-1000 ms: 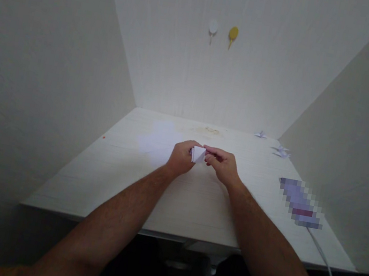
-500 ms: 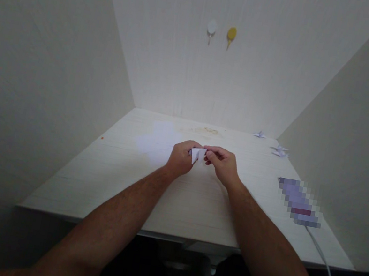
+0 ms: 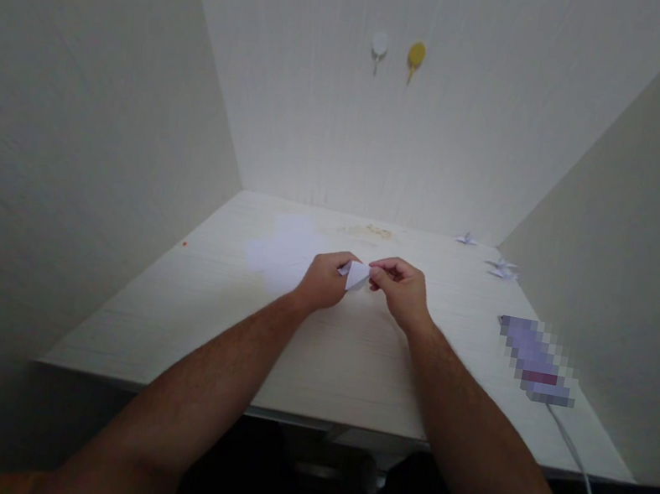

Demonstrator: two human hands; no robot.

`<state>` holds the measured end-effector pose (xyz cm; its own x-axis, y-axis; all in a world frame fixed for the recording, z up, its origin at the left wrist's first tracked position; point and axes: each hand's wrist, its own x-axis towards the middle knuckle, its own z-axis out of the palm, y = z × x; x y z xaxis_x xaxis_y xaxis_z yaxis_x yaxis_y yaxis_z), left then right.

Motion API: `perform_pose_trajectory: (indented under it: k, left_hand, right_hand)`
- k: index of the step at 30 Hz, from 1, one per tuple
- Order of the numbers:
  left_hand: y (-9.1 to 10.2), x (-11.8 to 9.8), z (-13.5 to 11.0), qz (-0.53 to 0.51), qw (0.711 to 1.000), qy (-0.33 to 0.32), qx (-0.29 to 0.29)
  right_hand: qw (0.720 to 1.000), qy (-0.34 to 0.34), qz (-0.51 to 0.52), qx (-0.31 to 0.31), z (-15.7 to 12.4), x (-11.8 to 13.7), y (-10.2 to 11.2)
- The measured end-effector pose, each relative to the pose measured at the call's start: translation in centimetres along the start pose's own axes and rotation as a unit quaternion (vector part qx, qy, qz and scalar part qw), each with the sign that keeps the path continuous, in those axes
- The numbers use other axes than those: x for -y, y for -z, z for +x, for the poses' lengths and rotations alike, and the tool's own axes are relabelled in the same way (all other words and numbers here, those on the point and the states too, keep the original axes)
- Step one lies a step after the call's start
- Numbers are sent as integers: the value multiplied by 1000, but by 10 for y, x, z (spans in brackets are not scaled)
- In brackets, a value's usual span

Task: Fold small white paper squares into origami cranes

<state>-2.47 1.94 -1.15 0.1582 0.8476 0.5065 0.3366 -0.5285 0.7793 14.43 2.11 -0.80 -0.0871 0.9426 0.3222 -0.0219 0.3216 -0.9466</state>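
Observation:
A small piece of folded white paper [image 3: 357, 275] is held between my two hands, just above the middle of the desk. My left hand [image 3: 325, 280] is closed on its left side, with thumb and fingers gripping it. At the paper's right corner, the thumb and forefinger of my right hand [image 3: 402, 291] pinch the edge, the other fingers curled. The paper's near face shows as a roughly triangular flap. Parts of it behind the left fingers are hidden.
White paper sheets [image 3: 283, 254] lie left of my hands. Small folded paper figures [image 3: 502, 269] rest at the back right, another paper figure [image 3: 466, 239] behind them. A blurred-out flat device [image 3: 531, 359] with a cable [image 3: 571, 453] lies right. Walls [image 3: 379, 145] enclose the desk [image 3: 337, 385].
The paper has changed shape: two pointed flaps with a gap showed before, and now a single triangular face shows. My right hand has shifted slightly up and right.

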Motion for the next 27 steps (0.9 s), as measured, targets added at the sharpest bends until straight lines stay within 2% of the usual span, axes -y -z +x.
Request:
perform_pose_trajectory:
  k: [5,8,18,23,27]
  left_hand:
    - [2,2,3,-142,986,73,54]
    - [5,-2,4,-206,972,95,59]
    - [3,-8,3,-154,984,86,-6]
    - [2,-5,3,-139,987,76,18]
    - [1,-8,2,-77,993,89,25]
  right_hand:
    - [1000,4,-2,-17,2,-1,4]
    - [1000,10,-6,-25,2,-2,5]
    - [1000,-8,-23,-18,1,0,3]
    - [998,6,-52,-31,0,1,2]
    - [995,23,-86,-35,-1,3,1]
